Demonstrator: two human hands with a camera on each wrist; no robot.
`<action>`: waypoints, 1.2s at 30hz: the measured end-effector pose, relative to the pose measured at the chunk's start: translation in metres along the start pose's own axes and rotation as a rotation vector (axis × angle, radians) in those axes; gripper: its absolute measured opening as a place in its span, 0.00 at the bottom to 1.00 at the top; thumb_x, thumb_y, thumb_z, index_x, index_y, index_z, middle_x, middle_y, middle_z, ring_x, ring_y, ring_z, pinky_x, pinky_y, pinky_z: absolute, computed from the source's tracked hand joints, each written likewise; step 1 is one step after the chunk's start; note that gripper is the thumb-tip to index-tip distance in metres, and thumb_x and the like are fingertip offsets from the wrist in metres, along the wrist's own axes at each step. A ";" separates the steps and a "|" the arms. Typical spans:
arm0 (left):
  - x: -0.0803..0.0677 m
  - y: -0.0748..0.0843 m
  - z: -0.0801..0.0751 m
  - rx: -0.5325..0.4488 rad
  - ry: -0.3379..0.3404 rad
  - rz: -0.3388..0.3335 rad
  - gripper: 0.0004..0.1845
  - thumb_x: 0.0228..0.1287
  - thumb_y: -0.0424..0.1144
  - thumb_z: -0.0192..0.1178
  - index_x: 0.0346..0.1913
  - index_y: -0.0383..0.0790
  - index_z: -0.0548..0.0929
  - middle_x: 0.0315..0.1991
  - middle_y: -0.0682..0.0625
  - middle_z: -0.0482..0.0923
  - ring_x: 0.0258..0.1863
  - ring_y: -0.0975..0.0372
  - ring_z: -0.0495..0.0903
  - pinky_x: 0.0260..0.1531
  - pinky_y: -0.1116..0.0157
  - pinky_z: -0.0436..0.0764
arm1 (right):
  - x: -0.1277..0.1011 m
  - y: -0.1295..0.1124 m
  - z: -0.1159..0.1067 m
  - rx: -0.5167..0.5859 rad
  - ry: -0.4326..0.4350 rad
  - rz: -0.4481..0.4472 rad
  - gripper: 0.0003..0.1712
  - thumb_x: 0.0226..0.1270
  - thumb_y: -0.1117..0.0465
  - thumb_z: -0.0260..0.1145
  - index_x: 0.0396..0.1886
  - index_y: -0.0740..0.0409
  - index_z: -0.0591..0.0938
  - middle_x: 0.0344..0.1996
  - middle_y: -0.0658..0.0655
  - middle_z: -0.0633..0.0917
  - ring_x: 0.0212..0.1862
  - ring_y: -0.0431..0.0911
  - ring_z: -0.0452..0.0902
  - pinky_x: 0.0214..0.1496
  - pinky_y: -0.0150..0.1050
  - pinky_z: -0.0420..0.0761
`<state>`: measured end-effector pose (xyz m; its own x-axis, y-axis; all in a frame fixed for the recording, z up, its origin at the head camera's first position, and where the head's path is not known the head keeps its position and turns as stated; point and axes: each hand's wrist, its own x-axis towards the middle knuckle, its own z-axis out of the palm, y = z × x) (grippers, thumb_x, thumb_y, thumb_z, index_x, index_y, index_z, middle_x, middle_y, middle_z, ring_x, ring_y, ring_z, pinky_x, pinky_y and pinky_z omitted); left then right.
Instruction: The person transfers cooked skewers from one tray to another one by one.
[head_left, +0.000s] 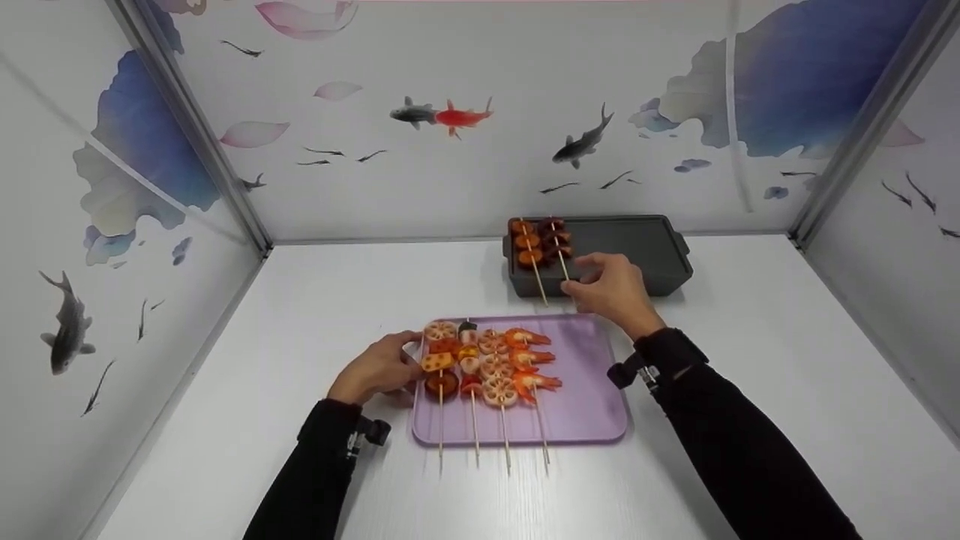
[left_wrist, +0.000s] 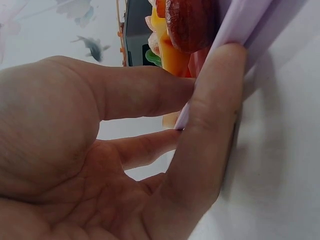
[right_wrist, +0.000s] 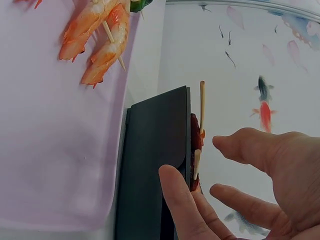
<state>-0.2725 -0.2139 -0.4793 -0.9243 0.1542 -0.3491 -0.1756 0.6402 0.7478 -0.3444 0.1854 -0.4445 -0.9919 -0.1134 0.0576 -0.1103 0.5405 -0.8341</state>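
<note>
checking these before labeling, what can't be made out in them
- Head view: right hand covers the near ends of the sticks on the grey tray; contact unclear.
- Left wrist view: left hand fills the frame, hiding most of the purple tray.
- Right wrist view: shrimp skewer cut off by the top edge.

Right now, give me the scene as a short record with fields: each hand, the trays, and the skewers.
left hand: grips the left edge of the purple tray
right hand: fingers spread, at the stick end of a skewer on the dark grill tray
skewers on purple tray: four, side by side, sticks overhanging the near edge
skewers on grill tray: two, at its left end
surface: white table
</note>
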 end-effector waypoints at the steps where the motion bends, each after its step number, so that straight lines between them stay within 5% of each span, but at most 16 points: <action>1: 0.000 0.000 0.000 -0.002 -0.001 0.002 0.41 0.78 0.33 0.67 0.91 0.40 0.69 0.51 0.40 0.87 0.38 0.55 0.92 0.32 0.62 0.93 | 0.001 0.000 0.000 0.002 -0.003 0.006 0.37 0.81 0.54 0.79 0.82 0.63 0.82 0.56 0.72 0.94 0.41 0.56 0.99 0.46 0.41 0.96; 6: 0.000 0.001 -0.001 -0.006 0.001 -0.003 0.42 0.78 0.33 0.69 0.91 0.40 0.69 0.52 0.40 0.87 0.39 0.55 0.92 0.33 0.61 0.94 | 0.005 0.000 0.001 0.024 -0.021 0.038 0.36 0.83 0.55 0.78 0.83 0.62 0.81 0.57 0.72 0.95 0.46 0.62 0.99 0.57 0.59 0.97; 9: 0.000 0.001 0.000 -0.003 0.002 -0.005 0.42 0.78 0.34 0.69 0.91 0.40 0.69 0.51 0.40 0.87 0.39 0.55 0.91 0.34 0.62 0.93 | 0.005 0.001 0.003 0.042 -0.028 0.050 0.35 0.83 0.55 0.77 0.82 0.61 0.82 0.56 0.73 0.95 0.46 0.61 0.99 0.59 0.60 0.97; 17: 0.001 -0.001 0.001 -0.011 0.002 0.007 0.41 0.80 0.34 0.69 0.91 0.39 0.69 0.49 0.41 0.88 0.38 0.57 0.91 0.32 0.65 0.90 | 0.009 0.002 0.008 0.007 -0.021 0.050 0.32 0.83 0.56 0.77 0.80 0.62 0.84 0.45 0.69 0.98 0.43 0.58 0.99 0.47 0.39 0.95; 36: 0.001 0.000 0.000 0.012 0.003 -0.003 0.41 0.80 0.36 0.69 0.92 0.40 0.69 0.51 0.40 0.89 0.38 0.56 0.92 0.33 0.63 0.92 | 0.023 0.009 0.014 0.051 0.026 -0.010 0.24 0.79 0.61 0.75 0.69 0.66 0.90 0.28 0.56 0.96 0.35 0.56 0.97 0.36 0.32 0.85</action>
<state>-0.2736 -0.2134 -0.4795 -0.9249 0.1502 -0.3492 -0.1741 0.6494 0.7402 -0.3676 0.1762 -0.4580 -0.9921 -0.0970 0.0800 -0.1179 0.4966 -0.8600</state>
